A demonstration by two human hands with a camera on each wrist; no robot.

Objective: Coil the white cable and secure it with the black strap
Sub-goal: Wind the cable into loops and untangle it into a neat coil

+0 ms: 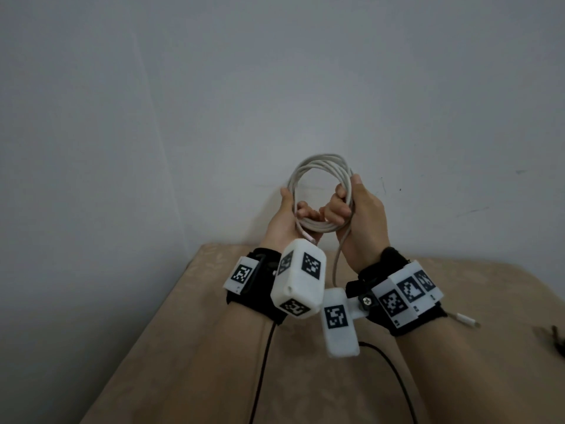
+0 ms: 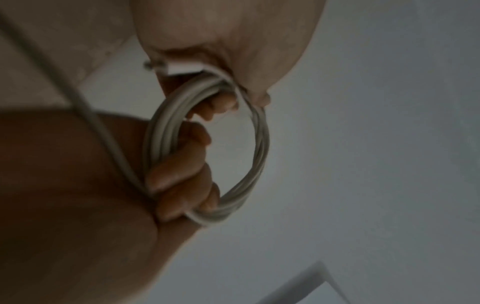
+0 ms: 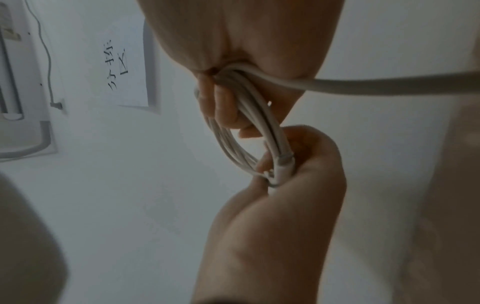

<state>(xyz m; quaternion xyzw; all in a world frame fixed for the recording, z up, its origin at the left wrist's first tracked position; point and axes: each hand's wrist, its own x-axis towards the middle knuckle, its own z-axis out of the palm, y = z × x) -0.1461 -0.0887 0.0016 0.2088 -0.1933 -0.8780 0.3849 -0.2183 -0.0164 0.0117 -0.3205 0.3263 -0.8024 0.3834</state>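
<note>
While held up at frame centre above the beige table (image 1: 189, 347), the white cable (image 1: 318, 166) is gripped as a coil by both hands: left hand (image 1: 282, 218) curled around its lower-left, right hand (image 1: 360, 215) clenching its right side.

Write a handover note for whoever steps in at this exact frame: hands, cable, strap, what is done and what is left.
Left hand: grips the left side of the white cable coil, with one connector pinned in its fingers.
Right hand: fingers curled round the right side of the same coil.
The coil is held up in front of the wall, above the beige table. Several loops are made.
A loose tail still hangs down from the right hand; its far plug lies on the table behind the right wrist.
A dark object at the table's right edge may be the black strap; too cut off to confirm.
Left: wind in the tail, then strap the coil.
</note>
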